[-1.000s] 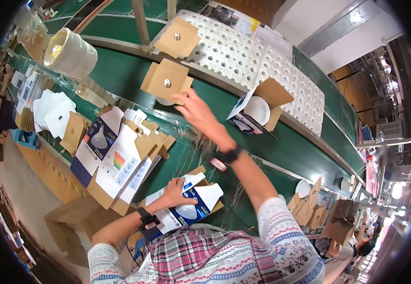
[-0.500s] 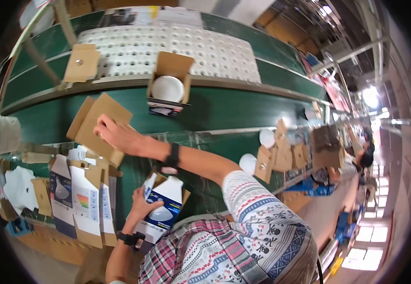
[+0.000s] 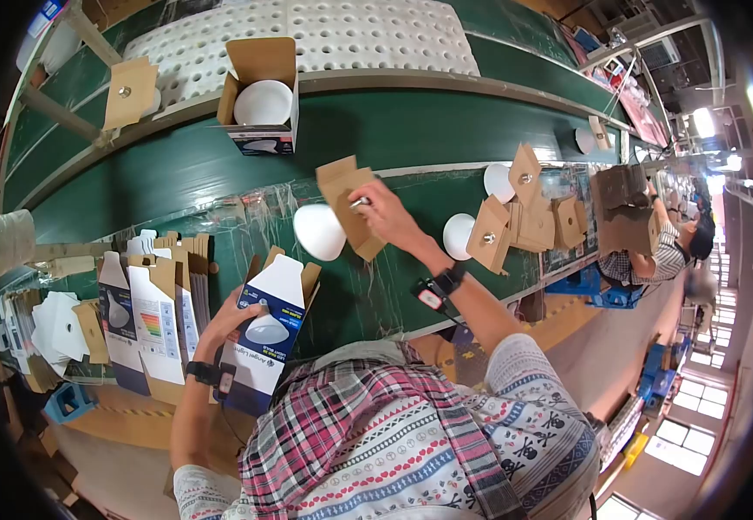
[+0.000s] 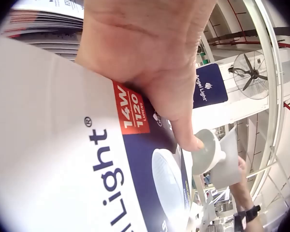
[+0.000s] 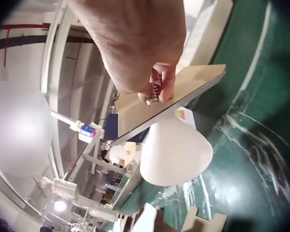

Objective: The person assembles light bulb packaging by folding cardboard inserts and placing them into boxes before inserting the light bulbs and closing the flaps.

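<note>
In the head view my right hand pinches the screw base of a white reflector light bulb, held sideways above the bench. A brown cardboard insert sits around the bulb's neck. The right wrist view shows the metal screw base between thumb and fingers, the insert below them and the white dome beyond. My left hand grips a blue and white bulb carton near my body, its top flaps standing up. In the left wrist view the thumb lies over the carton's printed edge, by the "14W" label.
Flat cartons stand left of the left hand. A carton with a bulb inside sits on the green belt. More bulbs with inserts lie to the right. Behind the rail is a white holed foam tray; another person works farther right.
The right hand has drawn the bulb and insert off the belt toward the body and turned it, so its dome now shows. The left hand still holds the carton, now more upright. The head view has shifted.
</note>
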